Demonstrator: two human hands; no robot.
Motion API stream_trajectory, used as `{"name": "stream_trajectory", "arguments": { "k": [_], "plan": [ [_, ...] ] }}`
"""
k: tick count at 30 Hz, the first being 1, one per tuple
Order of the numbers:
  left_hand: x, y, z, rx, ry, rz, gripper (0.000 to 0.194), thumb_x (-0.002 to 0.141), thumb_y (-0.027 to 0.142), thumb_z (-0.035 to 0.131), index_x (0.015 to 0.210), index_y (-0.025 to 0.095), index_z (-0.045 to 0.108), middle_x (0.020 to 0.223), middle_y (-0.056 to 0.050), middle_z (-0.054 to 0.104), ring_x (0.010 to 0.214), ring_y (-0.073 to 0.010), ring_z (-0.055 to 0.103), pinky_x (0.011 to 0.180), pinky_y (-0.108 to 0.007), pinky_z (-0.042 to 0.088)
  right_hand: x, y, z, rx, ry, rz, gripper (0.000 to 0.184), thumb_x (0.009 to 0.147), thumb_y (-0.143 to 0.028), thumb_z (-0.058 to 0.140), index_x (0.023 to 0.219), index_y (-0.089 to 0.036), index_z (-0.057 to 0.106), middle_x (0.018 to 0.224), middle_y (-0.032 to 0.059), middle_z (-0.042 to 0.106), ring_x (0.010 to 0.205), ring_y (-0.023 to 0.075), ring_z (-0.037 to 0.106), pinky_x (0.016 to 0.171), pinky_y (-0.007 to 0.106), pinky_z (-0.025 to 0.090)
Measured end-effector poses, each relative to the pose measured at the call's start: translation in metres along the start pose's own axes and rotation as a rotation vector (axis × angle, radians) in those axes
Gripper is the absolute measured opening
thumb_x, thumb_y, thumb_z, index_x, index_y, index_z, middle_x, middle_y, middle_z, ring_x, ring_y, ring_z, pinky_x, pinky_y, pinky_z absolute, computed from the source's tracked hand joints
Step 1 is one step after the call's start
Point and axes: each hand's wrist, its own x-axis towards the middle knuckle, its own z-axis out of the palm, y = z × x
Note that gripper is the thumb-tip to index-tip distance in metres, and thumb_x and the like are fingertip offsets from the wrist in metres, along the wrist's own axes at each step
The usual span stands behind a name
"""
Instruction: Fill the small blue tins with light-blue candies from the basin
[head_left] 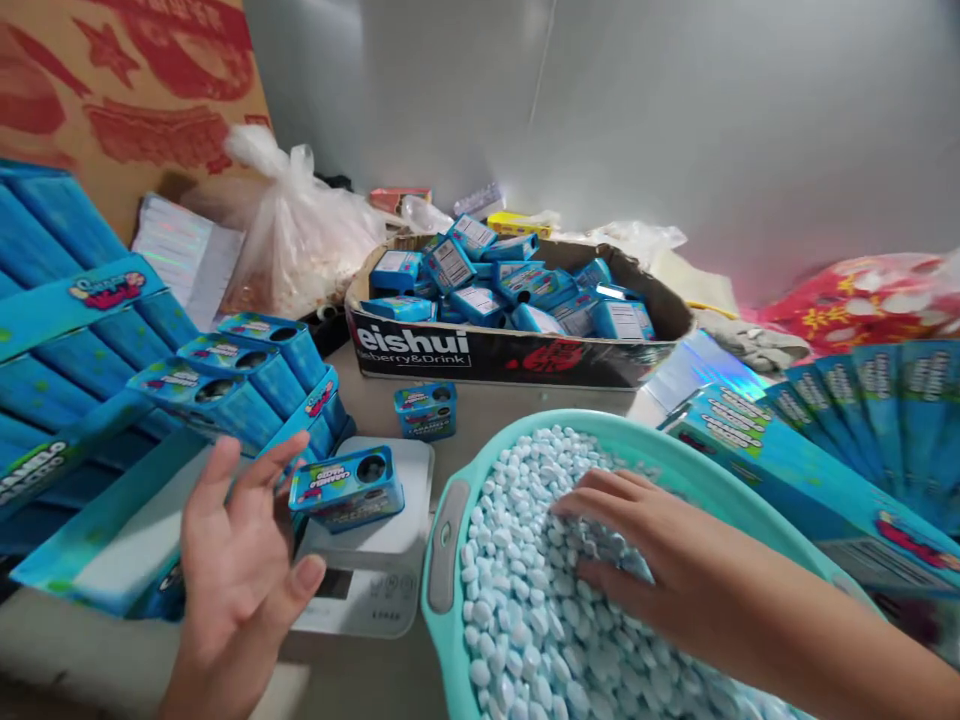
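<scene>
My left hand [244, 560] is open, palm up and fingers spread, beside a small blue candy box [349, 487]. That box has a round dark opening and rests on a white digital scale [390, 590]. Over on the right, my right hand [626, 535] reaches into a turquoise basin [445, 610] full of pale blue candies [525, 610]. Its thumb and fingers are apart, with the fingertips partly sunk among the candies. Behind the scale, touching neither hand, stands another small blue box [426, 411].
A black cardboard carton [517, 362] heaped with small blue boxes stands behind the basin. Stacked blue display boxes [90, 320] crowd the left side, and a long blue display box [810, 490] lies right of the basin. A tied plastic bag [300, 225] sits at the back.
</scene>
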Motion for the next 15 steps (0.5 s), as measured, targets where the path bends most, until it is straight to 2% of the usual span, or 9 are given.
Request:
{"name": "stream_trajectory", "arguments": {
  "k": [3, 6, 10, 15],
  "plan": [
    [0.0, 0.006, 0.004, -0.043, 0.115, 0.028, 0.071, 0.084, 0.04, 0.079, 0.149, 0.047, 0.052, 0.137, -0.005, 0.064, 0.142, -0.0321, 0.053, 0.125, -0.067, 0.036, -0.001, -0.001, 0.003, -0.047, 0.022, -0.017, 0.03, 0.093, -0.032, 0.058, 0.119, -0.028, 0.072, 0.124, 0.0111, 0.073, 0.116, 0.0347, 0.069, 0.1, 0.055, 0.058],
    [-0.001, 0.007, 0.005, -0.068, 0.154, 0.023, 0.068, 0.078, 0.038, 0.085, 0.142, 0.042, 0.063, 0.133, -0.004, 0.067, 0.137, -0.0313, 0.057, 0.128, -0.065, 0.035, -0.002, -0.001, 0.005, -0.101, 0.074, -0.08, 0.028, 0.093, -0.031, 0.058, 0.118, -0.029, 0.072, 0.125, 0.011, 0.074, 0.111, 0.0343, 0.073, 0.09, 0.05, 0.063],
    [-0.001, 0.01, 0.008, -0.032, 0.169, 0.031, 0.064, 0.076, 0.038, 0.085, 0.137, 0.04, 0.066, 0.13, -0.002, 0.067, 0.136, -0.03, 0.058, 0.128, -0.063, 0.035, -0.004, 0.003, 0.006, -0.122, 0.135, -0.159, 0.029, 0.096, -0.035, 0.056, 0.121, -0.03, 0.071, 0.125, 0.0105, 0.076, 0.108, 0.0345, 0.075, 0.084, 0.047, 0.066],
    [0.0, 0.014, 0.011, 0.003, 0.194, 0.039, 0.067, 0.073, 0.043, 0.088, 0.137, 0.042, 0.067, 0.125, 0.0, 0.069, 0.136, -0.0295, 0.058, 0.129, -0.063, 0.034, -0.006, 0.013, 0.01, -0.088, 0.131, -0.187, 0.033, 0.099, -0.044, 0.055, 0.124, -0.032, 0.071, 0.123, 0.0105, 0.077, 0.105, 0.0359, 0.076, 0.081, 0.047, 0.066]
  ]
}}
